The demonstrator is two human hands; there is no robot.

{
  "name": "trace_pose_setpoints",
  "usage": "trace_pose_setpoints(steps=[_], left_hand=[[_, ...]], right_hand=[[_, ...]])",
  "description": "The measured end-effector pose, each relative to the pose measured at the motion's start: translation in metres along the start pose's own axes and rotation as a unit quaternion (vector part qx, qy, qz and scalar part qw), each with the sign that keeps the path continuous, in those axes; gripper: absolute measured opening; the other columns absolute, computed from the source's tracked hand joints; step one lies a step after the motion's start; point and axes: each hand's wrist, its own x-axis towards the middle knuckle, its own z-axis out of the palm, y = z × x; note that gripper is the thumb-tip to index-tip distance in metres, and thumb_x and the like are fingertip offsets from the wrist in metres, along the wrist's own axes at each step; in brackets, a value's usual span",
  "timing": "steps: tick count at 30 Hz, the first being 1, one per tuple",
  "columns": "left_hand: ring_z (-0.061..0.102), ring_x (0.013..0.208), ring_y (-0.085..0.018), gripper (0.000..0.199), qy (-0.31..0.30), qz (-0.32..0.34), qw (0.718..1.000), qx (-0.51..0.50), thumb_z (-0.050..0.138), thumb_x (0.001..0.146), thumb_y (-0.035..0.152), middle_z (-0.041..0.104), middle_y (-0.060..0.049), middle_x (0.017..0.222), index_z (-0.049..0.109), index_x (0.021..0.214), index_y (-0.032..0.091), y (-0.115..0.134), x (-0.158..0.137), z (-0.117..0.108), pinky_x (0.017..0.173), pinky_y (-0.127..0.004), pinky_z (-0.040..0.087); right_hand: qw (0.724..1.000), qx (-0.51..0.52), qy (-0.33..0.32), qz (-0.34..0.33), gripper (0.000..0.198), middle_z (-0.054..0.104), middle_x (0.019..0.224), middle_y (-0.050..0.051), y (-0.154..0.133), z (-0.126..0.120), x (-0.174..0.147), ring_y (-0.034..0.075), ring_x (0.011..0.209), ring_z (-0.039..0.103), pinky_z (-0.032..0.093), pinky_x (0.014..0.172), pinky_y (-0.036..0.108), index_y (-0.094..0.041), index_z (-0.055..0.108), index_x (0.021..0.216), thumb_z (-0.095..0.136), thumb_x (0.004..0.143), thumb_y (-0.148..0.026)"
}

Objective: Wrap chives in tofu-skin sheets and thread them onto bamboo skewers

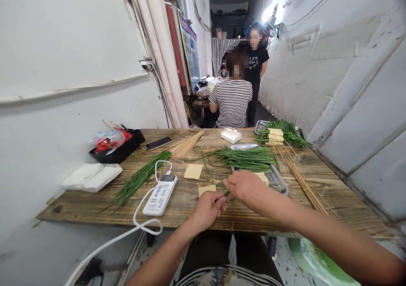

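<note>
On my feed it's a grainy wooden table [111, 203] wedged between white walls [63, 36], with a person in a striped top [233, 102] past the far edge, back to me. My left hand [209, 206] is curled nearly closed, pinching a green stalk [226, 194] by the near edge, and it hides part of a yellow sheet [207, 189]. Right hand [246, 189] has its fingers bent in right beside that stalk; can't tell if they've got anything. It also blocks some of the metal tray [281, 182]. Something green [303, 258] on the floor gets cut off by the frame, no clue what.
</note>
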Motion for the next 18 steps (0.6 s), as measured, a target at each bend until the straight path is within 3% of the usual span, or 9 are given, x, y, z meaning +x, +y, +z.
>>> trace_pose_setpoints(steps=[4,10,18], left_hand=[[0.038,0.045,-0.01,0.027,-0.028,0.01,0.998,0.06,0.041,0.08,0.028,0.043,0.004,0.046,0.051,0.058,0.016,0.008,-0.005,-0.002,0.048,-0.021,0.027],[0.044,0.055,-0.011,0.022,-0.067,0.052,0.99,0.113,0.039,0.076,0.019,0.049,0.002,0.054,0.05,0.058,0.016,0.015,-0.004,-0.008,0.054,-0.021,0.03],[0.045,0.057,-0.011,0.024,-0.086,0.086,0.98,0.156,0.041,0.08,0.019,0.049,0.002,0.056,0.051,0.058,0.016,0.024,-0.002,-0.008,0.056,-0.02,0.03]], right_hand=[[0.994,-0.046,-0.089,-0.032,0.013,0.062,0.076,0.01,-0.02,0.012,0.004,0.021,0.079,0.056,0.036,0.061,0.031,-0.012,0.064,0.077,0.053,0.083,-0.011],[0.99,-0.051,-0.13,-0.036,0.011,0.064,0.074,0.01,-0.027,0.012,-0.002,0.022,0.075,0.058,0.037,0.054,0.029,-0.013,0.064,0.073,0.057,0.081,-0.011],[0.994,-0.031,-0.108,-0.005,0.01,0.067,0.076,0.01,-0.018,0.026,-0.01,0.021,0.072,0.06,0.038,0.053,0.027,-0.013,0.067,0.076,0.058,0.076,-0.009]])
